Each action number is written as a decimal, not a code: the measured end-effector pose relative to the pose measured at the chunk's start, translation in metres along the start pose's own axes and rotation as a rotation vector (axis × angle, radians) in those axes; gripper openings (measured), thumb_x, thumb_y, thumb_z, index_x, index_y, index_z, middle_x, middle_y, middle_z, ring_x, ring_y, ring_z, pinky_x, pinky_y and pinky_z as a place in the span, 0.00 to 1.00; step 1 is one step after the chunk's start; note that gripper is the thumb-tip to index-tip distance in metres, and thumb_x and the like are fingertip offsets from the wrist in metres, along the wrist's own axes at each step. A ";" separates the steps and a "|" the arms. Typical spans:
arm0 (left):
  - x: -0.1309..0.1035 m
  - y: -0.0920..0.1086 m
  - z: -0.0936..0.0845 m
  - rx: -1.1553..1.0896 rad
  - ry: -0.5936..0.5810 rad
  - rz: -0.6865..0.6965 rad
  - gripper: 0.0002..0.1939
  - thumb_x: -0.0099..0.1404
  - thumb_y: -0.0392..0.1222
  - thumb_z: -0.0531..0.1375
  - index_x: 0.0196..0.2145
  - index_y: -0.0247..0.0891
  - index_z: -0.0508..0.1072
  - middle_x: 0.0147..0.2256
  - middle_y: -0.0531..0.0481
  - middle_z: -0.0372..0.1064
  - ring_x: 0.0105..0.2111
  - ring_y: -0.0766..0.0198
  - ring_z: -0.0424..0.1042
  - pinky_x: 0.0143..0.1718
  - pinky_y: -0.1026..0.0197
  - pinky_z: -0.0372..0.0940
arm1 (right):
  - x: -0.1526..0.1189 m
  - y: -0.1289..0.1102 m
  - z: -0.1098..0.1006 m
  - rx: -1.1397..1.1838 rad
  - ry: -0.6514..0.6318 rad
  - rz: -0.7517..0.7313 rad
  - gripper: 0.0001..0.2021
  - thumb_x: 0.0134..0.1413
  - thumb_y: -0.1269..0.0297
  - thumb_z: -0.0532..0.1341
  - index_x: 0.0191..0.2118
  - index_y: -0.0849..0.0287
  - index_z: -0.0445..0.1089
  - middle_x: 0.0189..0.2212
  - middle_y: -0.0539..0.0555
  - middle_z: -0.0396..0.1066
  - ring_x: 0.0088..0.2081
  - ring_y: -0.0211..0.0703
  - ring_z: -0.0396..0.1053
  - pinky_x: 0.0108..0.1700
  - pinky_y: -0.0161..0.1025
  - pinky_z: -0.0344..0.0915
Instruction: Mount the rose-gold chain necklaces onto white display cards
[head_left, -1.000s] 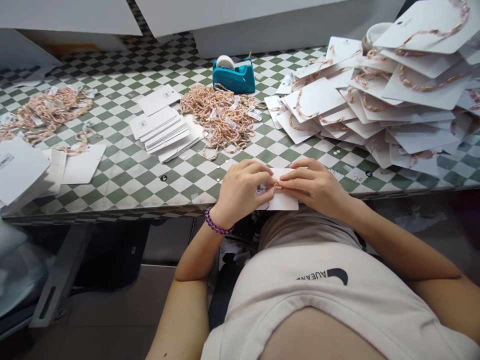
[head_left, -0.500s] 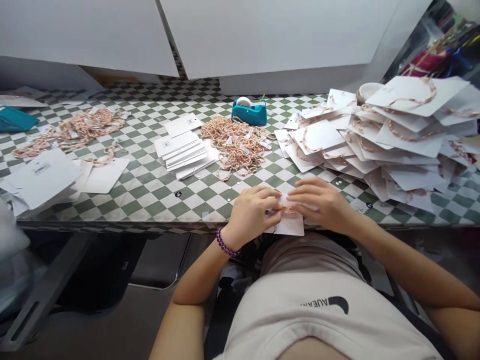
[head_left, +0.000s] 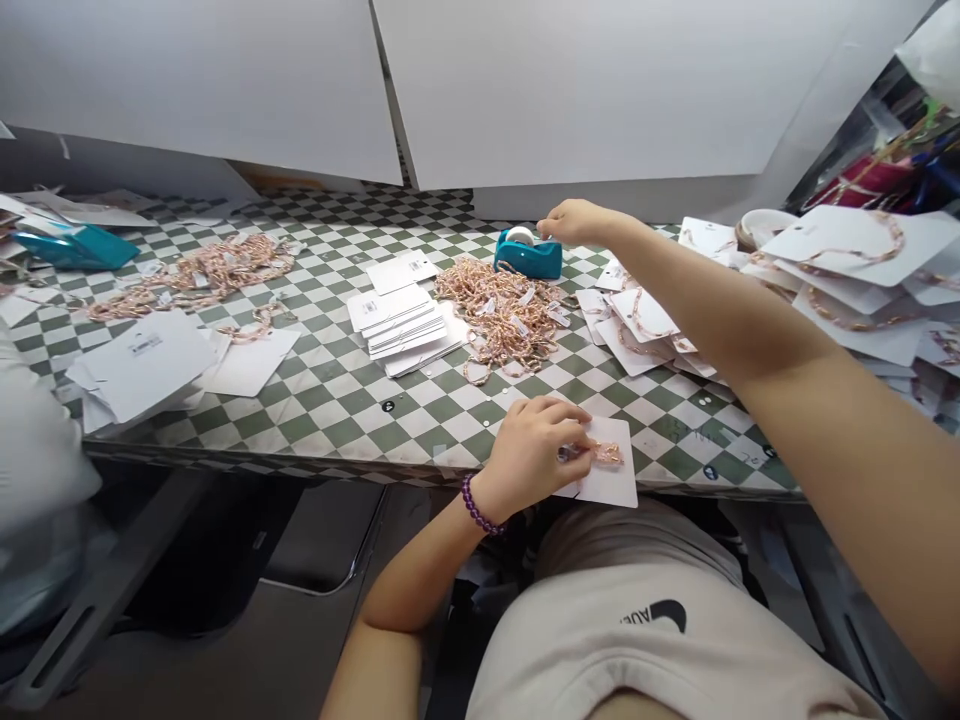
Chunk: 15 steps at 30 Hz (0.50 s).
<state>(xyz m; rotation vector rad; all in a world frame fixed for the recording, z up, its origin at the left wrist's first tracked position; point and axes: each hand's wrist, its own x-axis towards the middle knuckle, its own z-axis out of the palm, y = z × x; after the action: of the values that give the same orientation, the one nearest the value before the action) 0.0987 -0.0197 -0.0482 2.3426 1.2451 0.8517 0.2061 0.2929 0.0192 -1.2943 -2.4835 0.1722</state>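
My left hand, a purple bead bracelet on its wrist, pinches a pink-gold beaded strand against a white card at the table's front edge. Farther back, my right hand has its fingers closed at the cutting end of a teal tape dispenser; whether tape is between the fingers is too small to tell. A heap of pink-gold strands lies just in front of the dispenser. Left of the heap is a stack of white cards.
Cards with strands on them are piled at the right, partly behind my right arm. At the left lie another strand heap, more white cards and a second teal dispenser. White panels stand along the back.
My right hand has left the card and reached back to the tape dispenser. My left hand stays on the strand and card. The view has shifted, so the table things appear farther right and lower.
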 end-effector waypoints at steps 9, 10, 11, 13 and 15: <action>-0.003 -0.004 0.005 -0.010 0.031 0.018 0.04 0.64 0.41 0.63 0.31 0.42 0.77 0.45 0.55 0.77 0.48 0.57 0.72 0.45 0.51 0.63 | -0.004 -0.028 -0.036 0.086 -0.389 0.325 0.20 0.60 0.57 0.60 0.43 0.75 0.72 0.48 0.66 0.69 0.52 0.56 0.68 0.54 0.51 0.64; -0.004 -0.004 0.005 -0.009 0.034 0.021 0.04 0.64 0.41 0.63 0.31 0.42 0.77 0.45 0.56 0.77 0.48 0.57 0.72 0.45 0.51 0.62 | -0.004 -0.027 -0.036 0.132 -0.401 0.333 0.18 0.61 0.59 0.61 0.46 0.73 0.71 0.50 0.66 0.69 0.51 0.54 0.68 0.52 0.52 0.67; -0.004 -0.004 0.006 -0.008 0.038 0.023 0.04 0.64 0.41 0.63 0.31 0.42 0.77 0.45 0.56 0.77 0.48 0.57 0.72 0.45 0.52 0.62 | -0.003 -0.026 -0.035 0.180 -0.411 0.344 0.17 0.62 0.60 0.61 0.48 0.72 0.71 0.50 0.66 0.69 0.49 0.52 0.69 0.50 0.52 0.69; -0.004 -0.005 0.007 -0.007 0.048 0.026 0.04 0.64 0.41 0.63 0.31 0.42 0.77 0.45 0.56 0.77 0.48 0.58 0.72 0.45 0.52 0.62 | -0.003 -0.025 -0.033 0.266 -0.426 0.377 0.18 0.64 0.62 0.60 0.51 0.73 0.69 0.49 0.66 0.69 0.44 0.47 0.72 0.49 0.51 0.71; -0.004 -0.005 0.007 -0.006 0.058 0.027 0.05 0.64 0.42 0.63 0.30 0.42 0.77 0.45 0.56 0.77 0.47 0.58 0.72 0.45 0.52 0.62 | -0.004 -0.024 -0.033 0.330 -0.421 0.414 0.19 0.63 0.64 0.61 0.51 0.76 0.68 0.48 0.65 0.69 0.40 0.44 0.73 0.50 0.51 0.70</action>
<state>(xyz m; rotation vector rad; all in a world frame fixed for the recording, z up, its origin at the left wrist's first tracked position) 0.0985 -0.0205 -0.0579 2.3506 1.2342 0.9367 0.2009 0.2738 0.0552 -1.7375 -2.3172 0.9997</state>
